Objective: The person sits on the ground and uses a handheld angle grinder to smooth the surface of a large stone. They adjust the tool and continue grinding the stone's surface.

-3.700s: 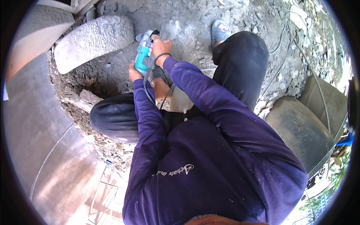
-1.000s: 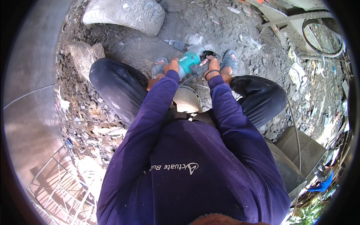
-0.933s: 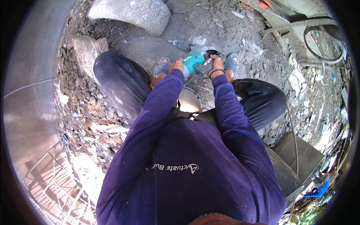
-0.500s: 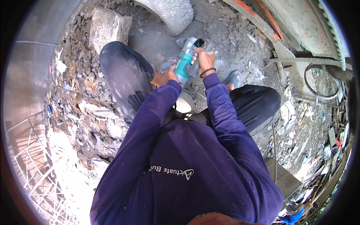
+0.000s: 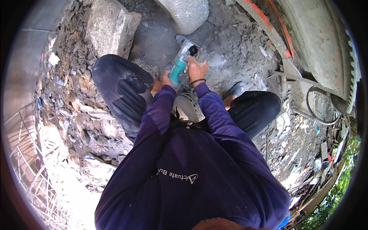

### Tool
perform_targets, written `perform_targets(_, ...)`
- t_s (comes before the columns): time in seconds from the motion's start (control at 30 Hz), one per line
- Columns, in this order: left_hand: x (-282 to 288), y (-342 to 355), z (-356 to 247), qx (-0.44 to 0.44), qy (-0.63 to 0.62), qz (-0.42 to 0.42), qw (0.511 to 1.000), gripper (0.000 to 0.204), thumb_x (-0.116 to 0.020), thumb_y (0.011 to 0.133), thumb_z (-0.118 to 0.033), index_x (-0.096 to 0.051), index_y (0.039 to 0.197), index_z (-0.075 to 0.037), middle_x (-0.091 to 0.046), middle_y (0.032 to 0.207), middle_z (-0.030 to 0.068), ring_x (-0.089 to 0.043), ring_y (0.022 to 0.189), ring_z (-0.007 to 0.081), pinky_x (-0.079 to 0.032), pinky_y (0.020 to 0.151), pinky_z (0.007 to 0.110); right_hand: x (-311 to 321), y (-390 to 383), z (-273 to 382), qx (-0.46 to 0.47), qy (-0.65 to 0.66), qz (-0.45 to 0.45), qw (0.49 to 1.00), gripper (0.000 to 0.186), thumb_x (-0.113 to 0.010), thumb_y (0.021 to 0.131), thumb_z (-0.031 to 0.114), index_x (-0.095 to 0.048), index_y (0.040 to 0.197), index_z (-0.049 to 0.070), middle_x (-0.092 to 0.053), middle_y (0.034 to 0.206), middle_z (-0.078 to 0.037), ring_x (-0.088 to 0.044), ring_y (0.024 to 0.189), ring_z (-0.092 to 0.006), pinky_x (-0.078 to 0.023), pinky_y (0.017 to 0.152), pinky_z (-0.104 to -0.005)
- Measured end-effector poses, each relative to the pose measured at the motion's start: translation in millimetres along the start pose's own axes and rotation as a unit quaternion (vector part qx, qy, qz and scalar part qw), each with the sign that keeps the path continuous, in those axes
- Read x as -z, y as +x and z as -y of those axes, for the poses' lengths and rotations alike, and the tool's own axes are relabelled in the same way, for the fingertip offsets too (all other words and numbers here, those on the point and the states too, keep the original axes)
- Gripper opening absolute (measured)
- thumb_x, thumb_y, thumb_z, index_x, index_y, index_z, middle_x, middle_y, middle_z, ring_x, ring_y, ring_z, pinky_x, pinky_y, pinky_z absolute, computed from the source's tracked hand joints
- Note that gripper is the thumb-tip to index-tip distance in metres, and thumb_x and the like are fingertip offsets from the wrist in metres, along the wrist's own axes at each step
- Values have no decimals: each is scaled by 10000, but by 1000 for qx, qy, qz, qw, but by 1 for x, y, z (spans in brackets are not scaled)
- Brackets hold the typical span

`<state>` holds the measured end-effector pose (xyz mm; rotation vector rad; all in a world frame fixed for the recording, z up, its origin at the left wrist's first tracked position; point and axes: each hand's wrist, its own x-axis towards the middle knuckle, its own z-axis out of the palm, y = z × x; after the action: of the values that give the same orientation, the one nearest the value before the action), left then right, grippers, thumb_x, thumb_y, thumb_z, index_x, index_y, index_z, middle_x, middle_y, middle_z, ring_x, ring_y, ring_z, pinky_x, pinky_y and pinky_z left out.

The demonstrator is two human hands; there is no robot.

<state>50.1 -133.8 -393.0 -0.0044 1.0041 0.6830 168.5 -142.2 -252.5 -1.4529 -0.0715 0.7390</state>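
Observation:
I hold a teal and silver angle grinder (image 5: 177, 71) in front of me, tilted, with its silver head pointing away toward the far end. My left hand (image 5: 166, 79) is wrapped round the rear of its teal body. Near the head, my right hand (image 5: 197, 69), with a dark band on its wrist, is closed round the grinder's right side. The fingers partly hide the tool, and its disc is not clearly visible. Just beyond the head lies the rounded end of a grey, dusty cylinder-like piece (image 5: 192, 19), apart from my hands.
A pale rough block (image 5: 111, 30) stands beyond my left knee. Rubble and dusty soil (image 5: 88, 126) surround my legs. At the far right are a large toothed metal part (image 5: 320, 42), an orange-marked curved bar (image 5: 264, 19) and a looped hose (image 5: 309, 103). A wire mesh (image 5: 28, 161) lies left.
My view has shifted, so the block and grey cylinder-like piece appear lower. The grinder and both hands appear slightly further left, with the same grip. Their own motion is small.

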Motion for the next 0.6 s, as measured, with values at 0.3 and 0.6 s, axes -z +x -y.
perform_targets(0.3, 7, 10, -22, 45, 0, -11, 999, 366, -536, 940, -357, -659, 1086, -46, -711, 976, 134, -708, 859, 306, -589, 836, 460, -21, 0, -1, 10, -45, -30, 998, 94, -705, 867, 34, -662, 933, -15, -648, 690, -59, -583, 466, -148, -439, 404, -320)
perform_targets(0.6, -10, 7, -30, 43, 107, -67, 991, 427, -474, 970, -417, -677, 1076, -57, -720, 1043, 147, -703, 933, 322, -581, 889, 463, -31, 17, -6, 17, -204, -53, 977, 302, -733, 792, 218, -705, 951, -37, -736, 872, -250, -727, 856, -449, -571, 757, -472)
